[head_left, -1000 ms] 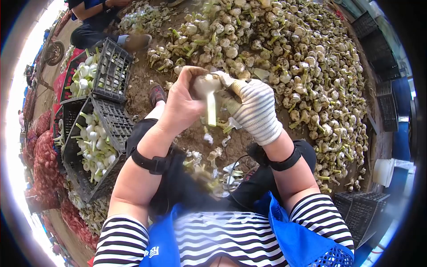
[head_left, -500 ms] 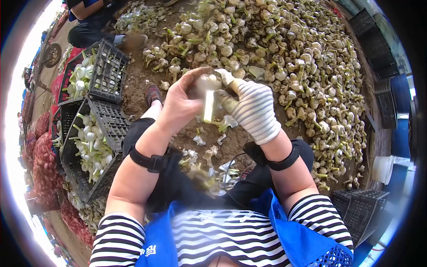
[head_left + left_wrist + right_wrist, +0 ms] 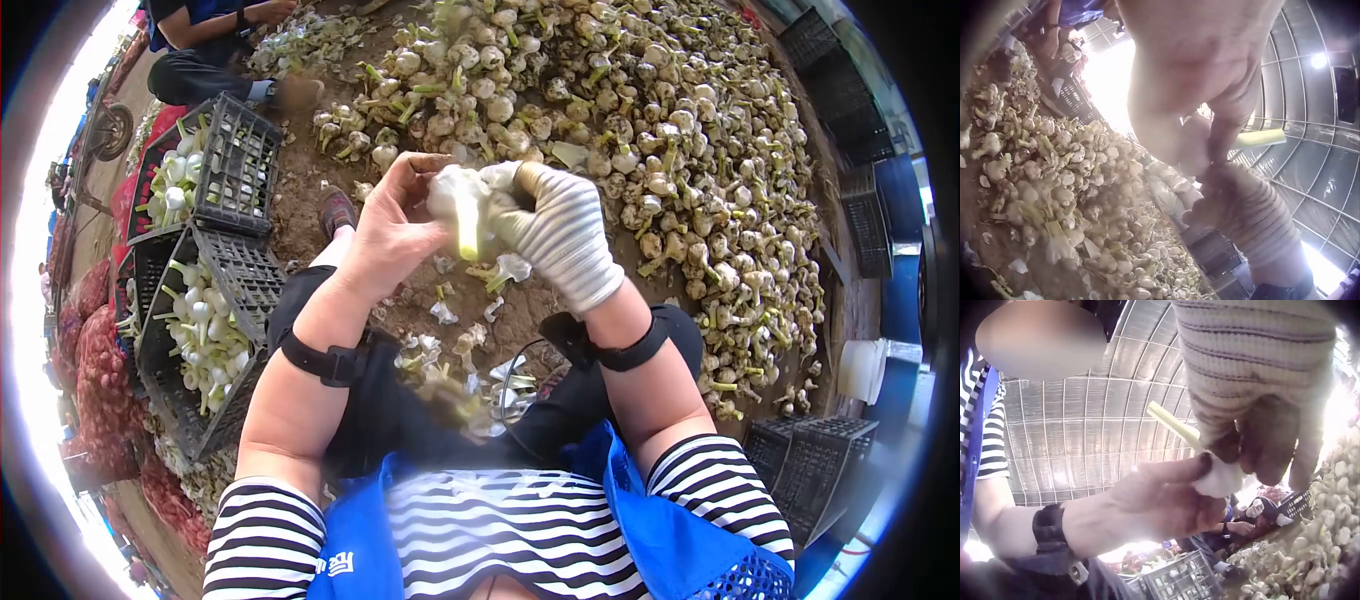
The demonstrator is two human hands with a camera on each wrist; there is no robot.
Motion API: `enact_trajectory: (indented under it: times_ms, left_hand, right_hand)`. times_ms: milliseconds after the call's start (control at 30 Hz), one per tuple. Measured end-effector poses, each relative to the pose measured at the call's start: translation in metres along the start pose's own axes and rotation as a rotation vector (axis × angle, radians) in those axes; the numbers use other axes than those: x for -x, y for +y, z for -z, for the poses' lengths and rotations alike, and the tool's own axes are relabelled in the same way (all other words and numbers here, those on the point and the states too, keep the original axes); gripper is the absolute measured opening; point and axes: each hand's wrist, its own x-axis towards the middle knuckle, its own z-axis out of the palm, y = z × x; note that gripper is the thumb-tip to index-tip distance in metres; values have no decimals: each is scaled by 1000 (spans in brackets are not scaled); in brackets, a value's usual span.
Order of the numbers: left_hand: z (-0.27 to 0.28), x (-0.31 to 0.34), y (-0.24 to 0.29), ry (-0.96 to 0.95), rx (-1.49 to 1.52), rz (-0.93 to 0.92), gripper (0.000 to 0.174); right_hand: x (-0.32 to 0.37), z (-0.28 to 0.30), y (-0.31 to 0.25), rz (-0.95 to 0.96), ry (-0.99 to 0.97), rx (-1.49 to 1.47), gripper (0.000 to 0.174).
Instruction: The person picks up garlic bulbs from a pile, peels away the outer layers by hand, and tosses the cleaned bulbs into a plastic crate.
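My bare left hand (image 3: pixel 392 225) grips a white garlic bulb (image 3: pixel 455 190) between thumb and fingers, its short pale-green stem pointing down toward me. On the bulb's other side is my right hand (image 3: pixel 568 235) in a striped knit glove, fingers and thumb curled in against it. The right wrist view shows the gloved fingertips (image 3: pixel 1260 447) dirty and pressed to the smooth white bulb (image 3: pixel 1219 482), with the bare thumb beside them. In the left wrist view the stem (image 3: pixel 1260 137) sticks out past the hands, and the bulb is mostly hidden.
A large heap of soiled garlic (image 3: pixel 680 200) spreads ahead and to the right. Black crates (image 3: pixel 200 345) of cleaned garlic stand at the left, near red net bags (image 3: pixel 105 390). Peeled skins (image 3: pixel 440 365) litter the ground between my legs. Another person (image 3: pixel 205 60) sits at upper left.
Both hands have shifted slightly left with the bulb. The bulb has turned a little, its stem now appearing shorter, and its skin looks whiter and cleaner.
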Motion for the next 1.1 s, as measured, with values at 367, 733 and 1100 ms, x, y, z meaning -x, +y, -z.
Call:
enact_trajectory:
  times_ms: [367, 733, 1100]
  left_hand:
    - [4, 4, 3, -40, 252, 100, 55]
    - [4, 7, 19, -166, 494, 169, 62]
    - [-5, 8, 15, -117, 406, 92, 74]
  right_hand:
    - [4, 7, -5, -143, -197, -366, 12]
    - [-7, 24, -25, -419, -191, -893, 28]
    - [-8, 8, -19, -578, -101, -985, 15]
